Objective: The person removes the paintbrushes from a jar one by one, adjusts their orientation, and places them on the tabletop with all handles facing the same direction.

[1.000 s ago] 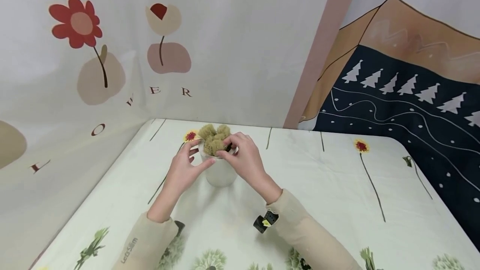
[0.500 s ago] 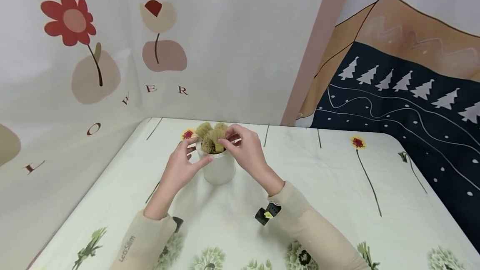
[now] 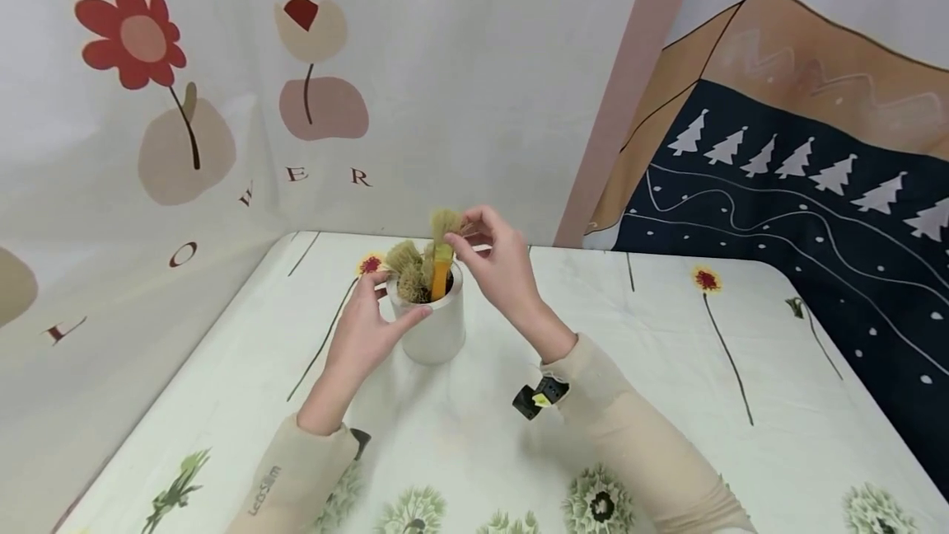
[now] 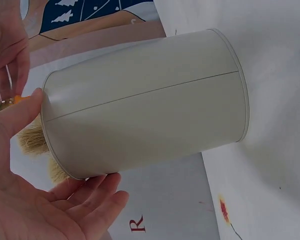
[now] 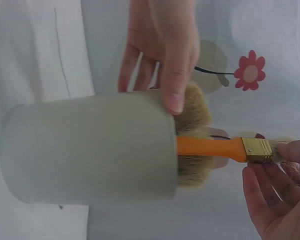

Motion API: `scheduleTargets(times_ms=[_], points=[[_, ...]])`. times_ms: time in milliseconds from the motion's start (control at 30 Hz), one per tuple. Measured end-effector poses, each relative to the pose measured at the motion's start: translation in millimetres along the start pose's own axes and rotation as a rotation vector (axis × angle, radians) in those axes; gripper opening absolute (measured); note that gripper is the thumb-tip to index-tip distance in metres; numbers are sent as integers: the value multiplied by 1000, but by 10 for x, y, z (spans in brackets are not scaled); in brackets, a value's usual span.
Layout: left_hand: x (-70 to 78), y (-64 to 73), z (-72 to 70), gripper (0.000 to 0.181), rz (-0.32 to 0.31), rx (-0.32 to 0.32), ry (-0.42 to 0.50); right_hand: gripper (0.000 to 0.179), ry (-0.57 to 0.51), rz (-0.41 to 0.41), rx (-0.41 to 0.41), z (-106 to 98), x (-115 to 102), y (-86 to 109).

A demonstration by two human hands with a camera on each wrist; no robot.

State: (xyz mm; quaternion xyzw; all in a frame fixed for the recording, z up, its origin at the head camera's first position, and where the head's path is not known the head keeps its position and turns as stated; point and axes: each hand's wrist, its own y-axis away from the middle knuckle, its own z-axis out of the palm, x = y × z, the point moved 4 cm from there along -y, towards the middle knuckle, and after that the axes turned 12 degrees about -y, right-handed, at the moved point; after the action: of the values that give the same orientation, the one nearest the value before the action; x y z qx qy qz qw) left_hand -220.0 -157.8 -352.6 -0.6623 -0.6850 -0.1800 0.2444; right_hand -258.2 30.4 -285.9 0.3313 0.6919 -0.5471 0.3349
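Observation:
A pale grey cylindrical canister stands upright near the back of the table. My left hand holds it at the top, thumb on the near rim and fingers around the far-left side. My right hand pinches a paintbrush by its bristle end. This brush has an orange handle and a brass-coloured ferrule; its handle's lower end is still inside the canister, hidden by the wall. Beside it, bristle heads of other brushes stick up above the rim, their handles hidden inside.
A white tablecloth printed with flowers covers the table. Behind it hangs a pale curtain with flower prints and letters, and a dark tree-patterned cloth at the right. Dark wrist cameras sit under the sleeves.
My right hand has risen from the canister's mouth, drawing the paintbrush upward so its orange handle shows. My left hand stays on the canister, which has not visibly moved.

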Motion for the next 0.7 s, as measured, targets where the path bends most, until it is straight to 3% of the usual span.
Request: scheduleTargets(times_ms=[333,500,700], points=[[19,-49,-33,85,16,-17,65,22,-109,-78,81,-257,-254,-269],[15,-57,-13,85,15,-31,85,23,-177,-82,116,-396,-286,-361],[21,-49,-10,85,16,-42,81,24,-186,-76,155,-548,-275,-423]])
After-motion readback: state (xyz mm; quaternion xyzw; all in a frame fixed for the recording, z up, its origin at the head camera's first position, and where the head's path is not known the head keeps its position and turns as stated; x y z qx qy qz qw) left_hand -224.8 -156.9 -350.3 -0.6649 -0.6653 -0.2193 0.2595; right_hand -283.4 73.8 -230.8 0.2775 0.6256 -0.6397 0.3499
